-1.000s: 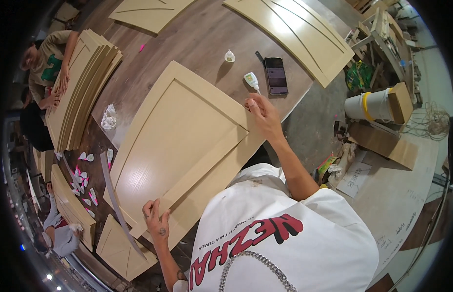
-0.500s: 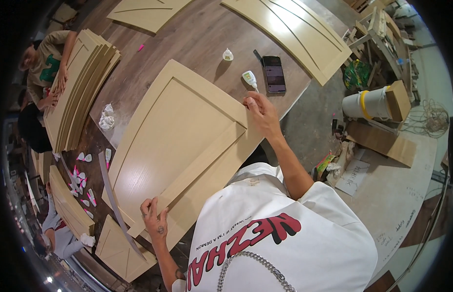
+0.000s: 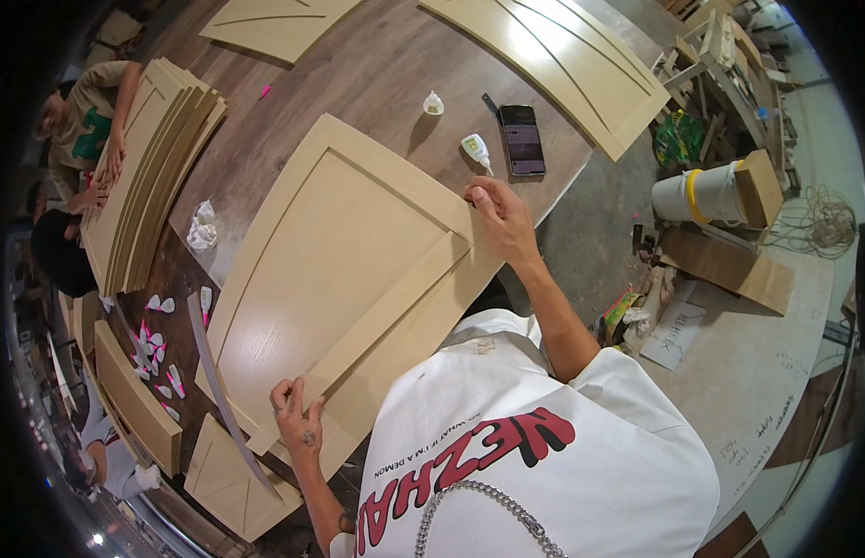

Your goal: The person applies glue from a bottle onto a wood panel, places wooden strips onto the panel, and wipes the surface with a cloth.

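A large cream wooden panel [image 3: 302, 270] with a framed border and one curved side lies at an angle on the table before me. Across its near part runs a straight cream wooden strip [image 3: 386, 312]. My left hand [image 3: 300, 418] pinches this strip near its lower-left end, thumb on the near side and fingers on the far side. At the panel's right corner my right hand [image 3: 502, 219] is closed, thumb against fingers; whatever they grip is hidden. Just beyond those fingertips is a white glue bottle [image 3: 473, 149], its nozzle pointing toward them.
A phone [image 3: 522, 139] and a second small bottle [image 3: 432, 104] are on the table. Crumpled tissue [image 3: 202, 226] and several pink-and-white bottles [image 3: 153, 344] sit left. Beside stacked panels [image 3: 144, 177] another person's hands rest. A bucket [image 3: 707, 195] stands right.
My hands, the strip and the panel keep their places. At the left, the other people shift slightly, and a panel near the lower left has tilted a little.
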